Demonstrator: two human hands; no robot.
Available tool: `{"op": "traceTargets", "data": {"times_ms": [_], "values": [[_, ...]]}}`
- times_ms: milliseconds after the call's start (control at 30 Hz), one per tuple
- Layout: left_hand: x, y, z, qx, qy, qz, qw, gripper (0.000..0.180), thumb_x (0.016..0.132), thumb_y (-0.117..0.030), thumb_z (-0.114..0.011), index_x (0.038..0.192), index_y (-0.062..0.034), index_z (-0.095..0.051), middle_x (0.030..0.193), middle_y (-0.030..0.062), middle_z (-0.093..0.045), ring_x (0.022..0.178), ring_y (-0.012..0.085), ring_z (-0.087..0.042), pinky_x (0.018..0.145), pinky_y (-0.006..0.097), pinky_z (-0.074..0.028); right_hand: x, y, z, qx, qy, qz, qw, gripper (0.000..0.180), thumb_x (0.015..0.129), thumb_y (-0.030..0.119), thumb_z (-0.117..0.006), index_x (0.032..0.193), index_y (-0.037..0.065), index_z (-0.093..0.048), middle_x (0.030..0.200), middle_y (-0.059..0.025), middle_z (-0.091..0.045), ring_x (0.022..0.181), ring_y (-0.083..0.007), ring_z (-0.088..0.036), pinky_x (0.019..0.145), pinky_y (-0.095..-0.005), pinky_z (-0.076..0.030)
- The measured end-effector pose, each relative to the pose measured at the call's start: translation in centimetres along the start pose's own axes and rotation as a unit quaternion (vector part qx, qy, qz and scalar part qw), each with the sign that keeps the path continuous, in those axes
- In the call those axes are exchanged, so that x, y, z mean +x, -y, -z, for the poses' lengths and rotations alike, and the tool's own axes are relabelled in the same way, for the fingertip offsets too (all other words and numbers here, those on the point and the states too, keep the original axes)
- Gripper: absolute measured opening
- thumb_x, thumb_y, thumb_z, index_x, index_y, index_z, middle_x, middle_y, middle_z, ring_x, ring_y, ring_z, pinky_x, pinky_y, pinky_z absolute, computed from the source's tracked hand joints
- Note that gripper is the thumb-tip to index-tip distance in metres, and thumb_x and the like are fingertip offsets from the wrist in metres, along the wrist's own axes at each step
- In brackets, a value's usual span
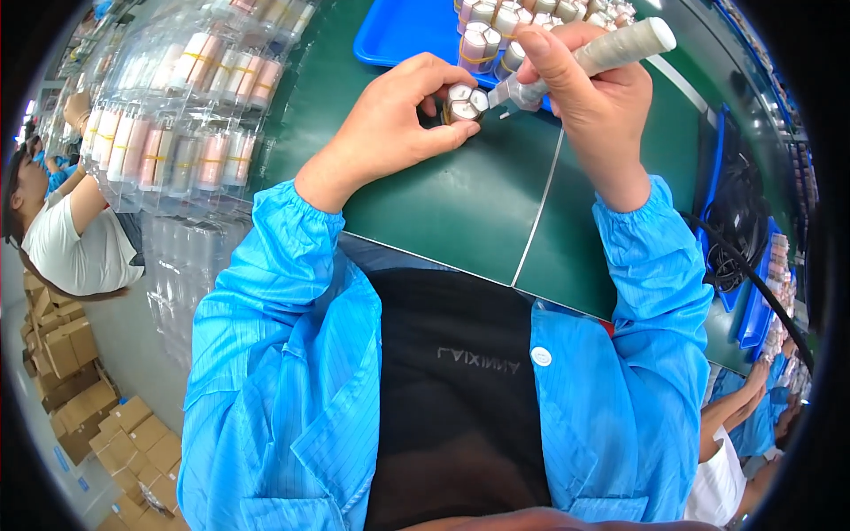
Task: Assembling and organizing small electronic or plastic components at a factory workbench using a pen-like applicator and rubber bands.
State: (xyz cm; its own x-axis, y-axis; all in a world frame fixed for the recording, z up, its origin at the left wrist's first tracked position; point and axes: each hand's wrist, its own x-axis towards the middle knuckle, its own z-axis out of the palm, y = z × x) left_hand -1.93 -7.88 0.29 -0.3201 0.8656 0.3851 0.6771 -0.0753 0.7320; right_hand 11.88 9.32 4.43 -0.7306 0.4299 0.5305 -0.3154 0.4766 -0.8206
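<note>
My left hand (394,119) curls its thumb and fingers round a small bundle of three cylinders (465,103) with white round ends, which look like battery cells. The ends face up. In my right hand (598,106) is a thick, pale, tube-shaped dispenser (629,44) with a narrow translucent nozzle. It is tilted, with the nozzle pointing down and left, close beside the bundle. Whether the tip touches the bundle I cannot tell. More such bundles (479,46), bound with yellow bands, stand in a blue tray (382,42) just beyond my hands.
Clear plastic trays (199,150) of banded cylinders are stacked at the left of the green table (425,208). Blue trays and black cables (730,257) lie at the right. A person in white (80,239) is at the far left, near cardboard boxes (71,345). Others are at the lower right.
</note>
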Motion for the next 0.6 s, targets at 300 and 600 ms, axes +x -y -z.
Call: {"op": "traceTargets", "data": {"times_ms": [300, 600], "values": [[-0.3, 0.8, -0.4, -0.002, -0.027, -0.046, 0.999, 0.037, 0.077, -0.011, -0.082, 0.111, -0.0061, -0.067, 0.094, 0.0056, -0.06, 0.08, 0.0179, -0.062, 0.073, 0.031, -0.053, 0.0, -1.1, -0.2, 0.005, 0.04, -0.026, 0.999, 0.017, 0.096, 0.021, -0.073, 0.088, 0.005, -0.074, 0.074, 0.0019, -0.068, 0.06, -0.0029, -0.052, 0.052, -0.0196, -0.037], [-0.2, 0.6, -0.4, -0.003, -0.04, -0.059, 0.997, 0.033, 0.078, -0.011, -0.081, 0.108, -0.0053, -0.068, 0.091, 0.0064, -0.062, 0.079, 0.0188, -0.065, 0.072, 0.032, -0.055, 0.4, -1.4, -1.2, -0.026, 0.072, 0.013, 0.997, 0.017, 0.096, 0.02, -0.074, 0.091, 0.003, -0.074, 0.076, -0.0005, -0.068, 0.068, -0.0064, -0.06, 0.057, -0.0212, -0.043]]}}
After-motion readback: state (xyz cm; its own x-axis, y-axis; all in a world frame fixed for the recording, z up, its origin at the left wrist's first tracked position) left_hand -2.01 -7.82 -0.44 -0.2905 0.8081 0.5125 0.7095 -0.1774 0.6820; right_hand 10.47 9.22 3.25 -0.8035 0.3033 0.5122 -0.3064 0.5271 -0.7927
